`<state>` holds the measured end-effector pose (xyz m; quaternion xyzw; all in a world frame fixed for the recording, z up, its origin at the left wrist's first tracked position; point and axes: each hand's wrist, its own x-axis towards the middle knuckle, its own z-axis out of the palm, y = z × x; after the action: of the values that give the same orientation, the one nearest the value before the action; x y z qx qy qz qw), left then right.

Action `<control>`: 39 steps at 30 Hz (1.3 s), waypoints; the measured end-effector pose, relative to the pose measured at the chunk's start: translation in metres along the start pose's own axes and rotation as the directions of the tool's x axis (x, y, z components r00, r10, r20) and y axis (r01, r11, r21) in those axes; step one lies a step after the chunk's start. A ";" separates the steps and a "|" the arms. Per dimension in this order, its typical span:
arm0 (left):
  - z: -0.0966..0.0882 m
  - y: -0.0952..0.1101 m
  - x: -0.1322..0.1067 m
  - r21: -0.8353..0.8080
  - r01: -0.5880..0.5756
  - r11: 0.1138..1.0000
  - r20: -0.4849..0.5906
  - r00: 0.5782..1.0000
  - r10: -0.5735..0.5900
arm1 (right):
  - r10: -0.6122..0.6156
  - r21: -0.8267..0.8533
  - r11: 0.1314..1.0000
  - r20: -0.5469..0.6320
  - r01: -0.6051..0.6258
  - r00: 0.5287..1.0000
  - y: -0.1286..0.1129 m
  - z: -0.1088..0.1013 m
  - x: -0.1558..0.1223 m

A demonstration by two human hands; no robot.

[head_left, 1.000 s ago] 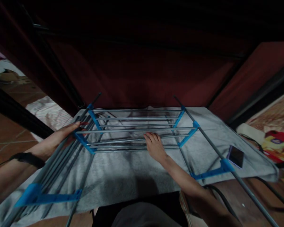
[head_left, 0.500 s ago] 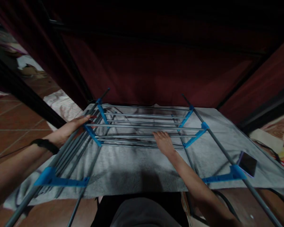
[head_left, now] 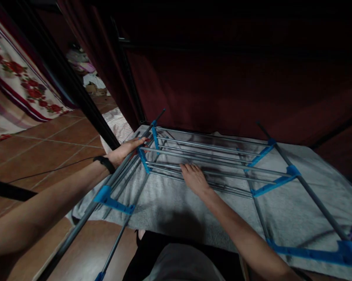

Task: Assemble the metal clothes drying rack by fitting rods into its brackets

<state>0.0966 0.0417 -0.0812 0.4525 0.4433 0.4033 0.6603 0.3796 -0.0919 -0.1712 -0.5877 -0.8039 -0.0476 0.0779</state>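
Observation:
A rack (head_left: 217,159) of grey metal tubes and blue plastic brackets lies on a grey cloth. My left hand (head_left: 131,148) is on the left side tube beside a blue bracket (head_left: 143,159), fingers around the tube and partly hidden behind it. My right hand (head_left: 195,178) reaches into the middle of the rack, its fingers curled over a thin cross rod (head_left: 164,166). Several grey tubes (head_left: 121,179) run side by side under the left side tube. Another blue bracket (head_left: 114,201) sits nearer to me on that side.
The grey cloth (head_left: 170,203) covers a low surface in front of my knees. Dark red curtain panels (head_left: 222,89) with a black frame stand behind it. On the left are a tiled floor (head_left: 58,148), a black post (head_left: 84,97), a thin cable and a floral cloth (head_left: 26,82).
The view has turned left, so the rack appears further right and the floral cloth has come into sight. My right hand has moved left along the rods; my left hand stays by its bracket.

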 end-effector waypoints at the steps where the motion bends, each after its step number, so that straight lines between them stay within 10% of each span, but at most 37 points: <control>1: 0.002 0.001 -0.003 0.000 0.003 1.000 -0.004 1.000 -0.003 | -0.004 0.002 1.000 0.052 0.004 0.999 -0.003 -0.003 0.010; 16: 0.009 0.009 -0.010 0.112 0.035 0.993 -0.017 0.999 -0.034 | -0.023 0.025 1.000 0.219 0.018 0.976 -0.004 -0.040 0.030; 39: -0.003 0.001 0.003 0.079 -0.001 0.997 0.044 0.999 -0.002 | -0.047 0.017 0.999 0.174 0.044 0.984 -0.002 -0.026 0.028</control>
<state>0.0948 0.0453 -0.0815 0.4868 0.4443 0.3754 0.6517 0.3712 -0.0702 -0.1406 -0.5706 -0.8211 0.0075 0.0101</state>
